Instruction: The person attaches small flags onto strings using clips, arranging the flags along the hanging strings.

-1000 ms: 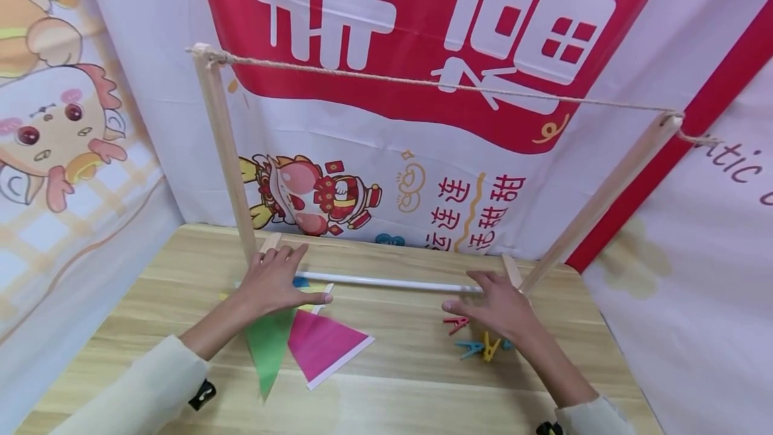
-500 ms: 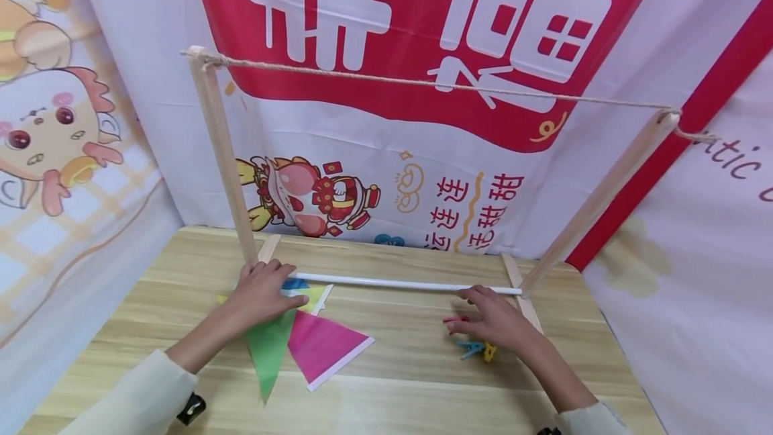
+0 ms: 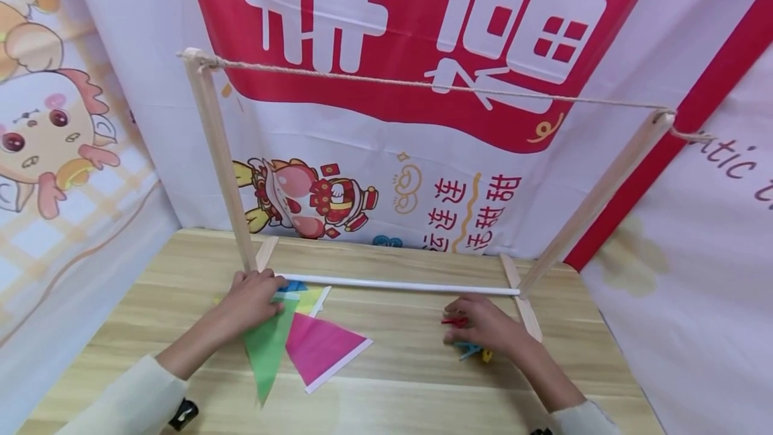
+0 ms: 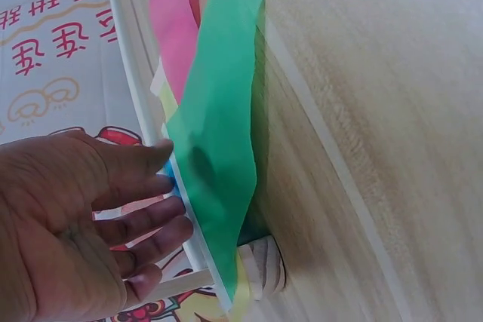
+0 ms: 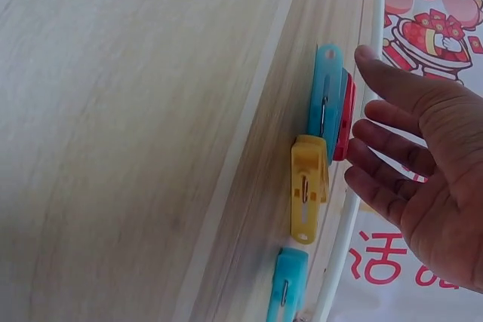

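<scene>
My left hand [image 3: 250, 302] is over the top edge of a green triangular pennant [image 3: 268, 358], its fingers loosely bent. In the left wrist view the thumb and fingertips come close to the white-edged side of that pennant; contact is hard to tell. Beside it lie a pink pennant [image 3: 326, 352], a yellow pennant [image 3: 311, 299] and a partly covered blue pennant [image 3: 296, 285]. Over small clothespins hovers my right hand [image 3: 482, 323], fingers relaxed and holding nothing. The right wrist view has a red clothespin [image 5: 346, 120], a yellow clothespin [image 5: 305, 197] and two blue clothespins [image 5: 324, 96].
A wooden frame stands on the table [image 3: 410, 395], with a left post [image 3: 219, 160] and a right post [image 3: 594, 203]. Twine [image 3: 386, 82] stretches between the post tops. A white rod [image 3: 392, 284] joins the bases. Printed cloth [image 3: 374, 133] hangs behind.
Both hands have come down and back from the white rod and frame bases. The left has lowered towards the green pennant, the right towards the clothespins. The pennants have hardly moved.
</scene>
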A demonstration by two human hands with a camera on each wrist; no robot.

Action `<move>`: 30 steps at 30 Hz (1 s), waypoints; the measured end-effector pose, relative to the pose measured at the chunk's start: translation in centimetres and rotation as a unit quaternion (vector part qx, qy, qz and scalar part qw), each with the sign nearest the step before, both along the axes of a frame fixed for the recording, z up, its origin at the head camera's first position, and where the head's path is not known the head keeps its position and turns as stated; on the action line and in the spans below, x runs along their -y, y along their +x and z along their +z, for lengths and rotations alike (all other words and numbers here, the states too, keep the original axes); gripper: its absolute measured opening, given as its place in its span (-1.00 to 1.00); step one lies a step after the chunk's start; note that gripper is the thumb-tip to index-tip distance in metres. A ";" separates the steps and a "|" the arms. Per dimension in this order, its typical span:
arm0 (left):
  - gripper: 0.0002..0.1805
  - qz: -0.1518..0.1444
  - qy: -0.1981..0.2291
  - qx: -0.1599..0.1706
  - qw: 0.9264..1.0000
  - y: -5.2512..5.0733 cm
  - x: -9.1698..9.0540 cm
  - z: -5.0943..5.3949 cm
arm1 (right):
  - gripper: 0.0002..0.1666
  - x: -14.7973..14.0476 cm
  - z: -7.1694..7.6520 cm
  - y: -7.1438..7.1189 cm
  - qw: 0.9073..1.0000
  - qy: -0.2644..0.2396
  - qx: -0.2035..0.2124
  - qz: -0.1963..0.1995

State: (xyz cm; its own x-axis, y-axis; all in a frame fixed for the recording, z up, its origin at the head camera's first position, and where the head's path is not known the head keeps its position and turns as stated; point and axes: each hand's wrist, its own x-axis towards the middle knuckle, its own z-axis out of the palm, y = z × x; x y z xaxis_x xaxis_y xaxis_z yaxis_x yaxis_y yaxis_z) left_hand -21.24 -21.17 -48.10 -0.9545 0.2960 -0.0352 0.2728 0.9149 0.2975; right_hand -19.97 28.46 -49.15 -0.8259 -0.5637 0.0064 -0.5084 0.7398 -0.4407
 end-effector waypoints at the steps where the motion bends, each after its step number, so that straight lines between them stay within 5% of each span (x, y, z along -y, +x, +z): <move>1: -0.52 -0.002 0.000 0.003 1.000 0.1 0.1 0.0 | -0.48 0.1 0.0 0.0 1.000 -0.003 0.007 0.002; 7: -0.50 -0.004 0.021 0.011 1.000 0.5 0.3 -0.2 | -0.56 0.6 0.0 0.2 1.000 0.009 0.009 -0.001; 20: -0.71 -0.020 0.051 -0.017 0.998 -0.8 1.0 -1.0 | -0.71 0.9 0.2 0.3 0.999 0.027 -0.010 0.021; 30: -0.79 -0.040 0.016 -0.030 0.999 -1.1 1.4 -1.3 | -0.74 1.1 0.0 0.3 0.999 0.034 -0.020 0.024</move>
